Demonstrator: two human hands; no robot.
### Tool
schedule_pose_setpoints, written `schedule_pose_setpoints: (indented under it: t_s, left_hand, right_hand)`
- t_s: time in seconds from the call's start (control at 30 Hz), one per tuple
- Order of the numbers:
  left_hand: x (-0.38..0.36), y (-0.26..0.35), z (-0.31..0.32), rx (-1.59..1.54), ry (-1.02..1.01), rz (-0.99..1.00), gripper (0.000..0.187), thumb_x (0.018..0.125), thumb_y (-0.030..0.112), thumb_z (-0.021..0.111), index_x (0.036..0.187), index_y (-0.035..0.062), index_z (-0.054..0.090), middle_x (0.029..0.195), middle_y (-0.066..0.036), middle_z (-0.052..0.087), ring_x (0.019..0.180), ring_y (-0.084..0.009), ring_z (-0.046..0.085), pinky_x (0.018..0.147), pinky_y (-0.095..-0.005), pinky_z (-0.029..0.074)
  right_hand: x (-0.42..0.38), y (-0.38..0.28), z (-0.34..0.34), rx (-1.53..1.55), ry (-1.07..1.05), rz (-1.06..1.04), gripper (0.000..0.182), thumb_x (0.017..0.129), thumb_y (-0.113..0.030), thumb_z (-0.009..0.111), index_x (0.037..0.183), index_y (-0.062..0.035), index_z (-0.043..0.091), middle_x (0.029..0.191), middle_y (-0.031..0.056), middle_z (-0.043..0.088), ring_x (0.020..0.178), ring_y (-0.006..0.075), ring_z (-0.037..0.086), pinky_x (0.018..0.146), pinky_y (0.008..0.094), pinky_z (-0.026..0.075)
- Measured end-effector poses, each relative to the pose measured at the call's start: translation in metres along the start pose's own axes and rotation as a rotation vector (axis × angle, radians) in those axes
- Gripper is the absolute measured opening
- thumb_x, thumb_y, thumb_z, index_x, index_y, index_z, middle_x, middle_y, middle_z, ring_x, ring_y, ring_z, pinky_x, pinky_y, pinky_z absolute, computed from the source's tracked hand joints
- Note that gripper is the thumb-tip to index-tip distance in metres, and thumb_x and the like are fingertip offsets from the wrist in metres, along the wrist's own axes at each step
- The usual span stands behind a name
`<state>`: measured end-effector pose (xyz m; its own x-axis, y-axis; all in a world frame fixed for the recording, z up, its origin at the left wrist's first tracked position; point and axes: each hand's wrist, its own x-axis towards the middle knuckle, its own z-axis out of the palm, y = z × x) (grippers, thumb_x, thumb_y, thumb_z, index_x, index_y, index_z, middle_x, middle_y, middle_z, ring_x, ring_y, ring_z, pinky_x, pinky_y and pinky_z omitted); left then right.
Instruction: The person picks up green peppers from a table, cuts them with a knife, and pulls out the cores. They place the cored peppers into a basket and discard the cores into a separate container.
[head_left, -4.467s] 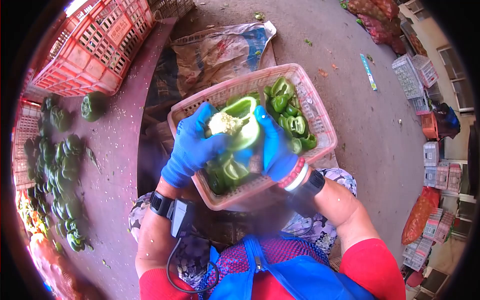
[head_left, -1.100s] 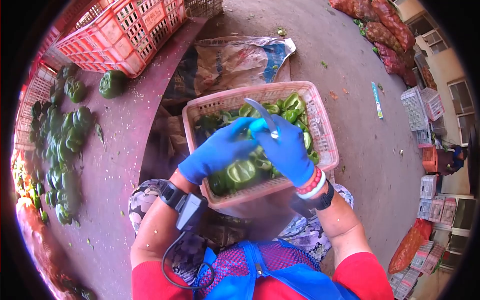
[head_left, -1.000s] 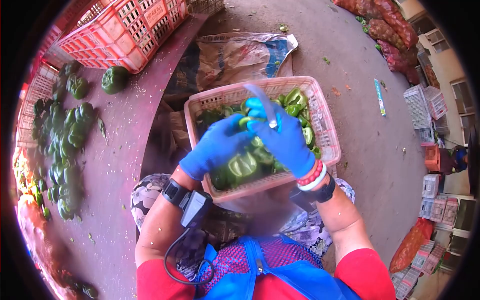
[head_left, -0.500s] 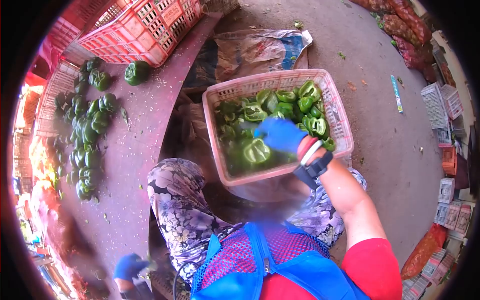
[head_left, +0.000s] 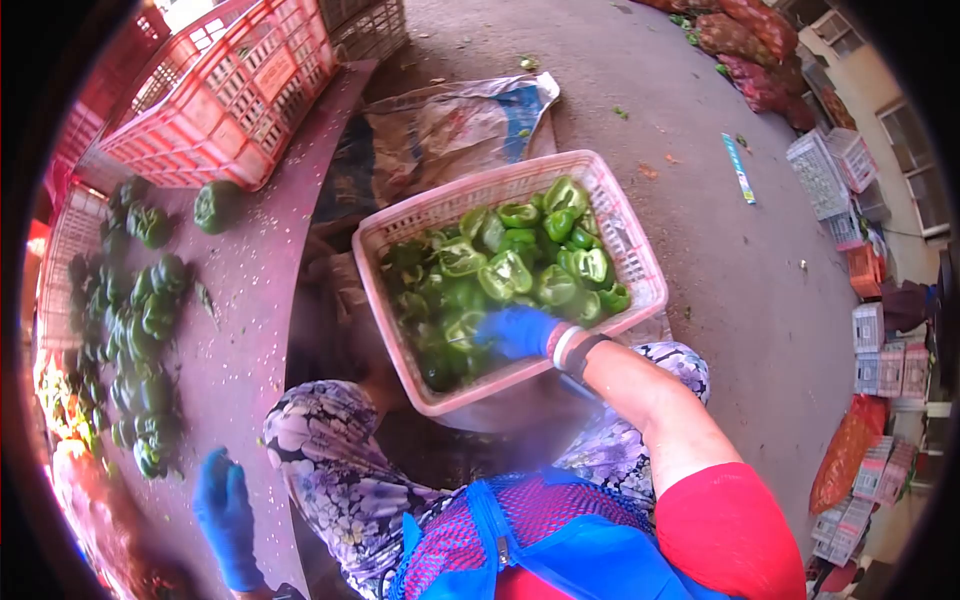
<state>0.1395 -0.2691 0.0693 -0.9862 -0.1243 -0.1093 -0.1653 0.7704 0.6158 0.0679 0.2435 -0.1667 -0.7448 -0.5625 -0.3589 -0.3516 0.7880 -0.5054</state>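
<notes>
A pink plastic basket (head_left: 640, 262) stands between the person's knees, filled with cut green pepper halves (head_left: 506, 275). My right hand (head_left: 518, 332), in a blue glove, is low inside it at the near side, over the peppers; its fingers are blurred, so what it holds is unclear. At the lower left, my left hand (head_left: 227, 515), also in a blue glove, is raised with its fingers apart and nothing in it. Beyond it, whole green peppers (head_left: 150, 310) lie in a long heap on the reddish board (head_left: 255, 310), one pepper (head_left: 219, 206) apart from them.
A large red crate (head_left: 235, 95) stands at the board's far end. Crumpled sacking (head_left: 440, 135) lies behind the basket. Along the right side are stacked crates (head_left: 820, 178), filled mesh sacks (head_left: 755, 40) and an orange sack (head_left: 842, 455).
My left hand has risen and its fingers have spread. My right hand has moved toward the near side of the basket. The whole view has shifted, with the basket further left.
</notes>
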Motion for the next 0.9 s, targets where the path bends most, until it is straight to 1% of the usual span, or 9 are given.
schedule_pose_setpoints:
  t_s: [0.1,0.23,0.3,0.37,0.47,0.53,0.67,0.8,0.9]
  left_hand:
    - [0.039,0.082,0.02,-0.028,-0.003,0.187,0.034,0.094,0.004,0.063,0.127,-0.0021,0.06,0.118,-0.013,0.068,0.108,-0.02,0.065,0.094,-0.032,0.051]
    - [0.075,0.153,0.079,0.04,-0.186,0.478,0.035,0.09,0.006,0.068,0.123,0.0016,0.063,0.11,-0.015,0.07,0.096,-0.0247,0.071,0.085,-0.0345,0.056]
    - [0.081,0.179,0.117,0.007,-0.253,0.584,0.03,0.086,0.008,0.07,0.115,0.0034,0.065,0.096,-0.018,0.068,0.084,-0.0324,0.07,0.074,-0.0379,0.056]
    - [0.092,0.188,0.148,0.088,-0.4,0.676,0.028,0.085,0.009,0.071,0.111,0.0023,0.066,0.096,-0.019,0.069,0.085,-0.0345,0.069,0.076,-0.0391,0.056]
    - [0.105,0.186,0.208,0.043,-0.521,0.791,0.02,0.084,0.014,0.069,0.101,0.0037,0.065,0.087,-0.018,0.068,0.083,-0.0402,0.066,0.072,-0.0461,0.053]
    - [0.114,0.187,0.254,0.13,-0.562,0.804,0.022,0.084,0.018,0.07,0.101,0.0039,0.064,0.084,-0.018,0.067,0.083,-0.0405,0.065,0.072,-0.0472,0.053]
    - [0.118,0.197,0.325,0.239,-0.681,0.743,0.041,0.083,0.026,0.073,0.114,0.0035,0.06,0.089,-0.021,0.066,0.087,-0.0417,0.065,0.074,-0.0484,0.053]
    - [0.123,0.188,0.385,0.308,-0.565,0.695,0.088,0.078,0.037,0.077,0.148,0.0049,0.035,0.128,-0.03,0.053,0.104,-0.0458,0.061,0.084,-0.0506,0.053]
    - [0.124,0.204,0.419,0.358,-0.453,0.746,0.098,0.075,0.042,0.08,0.151,0.0065,0.03,0.136,-0.029,0.049,0.115,-0.0454,0.055,0.09,-0.0509,0.051]
  right_hand:
    - [0.007,-0.011,0.003,0.303,0.173,0.057,0.035,0.084,-0.029,0.069,0.114,-0.0097,0.067,0.106,0.0176,0.07,0.094,0.0401,0.067,0.084,0.0453,0.053]
    - [-0.03,-0.032,-0.077,0.936,0.12,0.525,0.038,0.087,-0.037,0.072,0.111,-0.0065,0.069,0.086,0.0108,0.07,0.071,0.0219,0.067,0.065,0.0375,0.054]
    - [-0.061,0.009,-0.091,1.126,0.223,0.504,0.041,0.087,-0.037,0.074,0.114,-0.0061,0.069,0.08,0.0061,0.068,0.066,0.0135,0.062,0.059,0.0329,0.052]
    - [-0.1,0.041,-0.118,0.924,0.223,0.698,0.041,0.084,-0.037,0.076,0.111,-0.0063,0.069,0.077,0.0046,0.067,0.07,0.0112,0.062,0.065,0.029,0.05]
    - [-0.139,0.094,-0.109,0.295,0.061,0.845,0.037,0.084,-0.029,0.072,0.111,-0.0048,0.069,0.086,0.0141,0.07,0.083,0.0263,0.069,0.074,0.0372,0.053]
    - [-0.151,0.124,-0.069,0.006,0.22,0.86,0.037,0.083,-0.024,0.069,0.115,-0.0052,0.068,0.094,0.0196,0.071,0.093,0.0346,0.07,0.08,0.0421,0.054]
    - [-0.134,0.122,-0.035,-0.197,0.797,0.794,0.025,0.081,-0.012,0.063,0.105,-0.0048,0.066,0.105,0.0229,0.068,0.1,0.0402,0.065,0.086,0.0475,0.053]
    - [-0.148,0.106,-0.045,-0.042,0.665,0.961,0.026,0.083,-0.014,0.063,0.107,-0.0047,0.063,0.1,0.0253,0.067,0.096,0.0403,0.066,0.081,0.0508,0.052]
    - [-0.139,0.109,-0.051,0.12,0.473,1.088,0.038,0.084,-0.017,0.062,0.118,-0.0028,0.056,0.094,0.0262,0.068,0.092,0.0424,0.067,0.081,0.05,0.053]
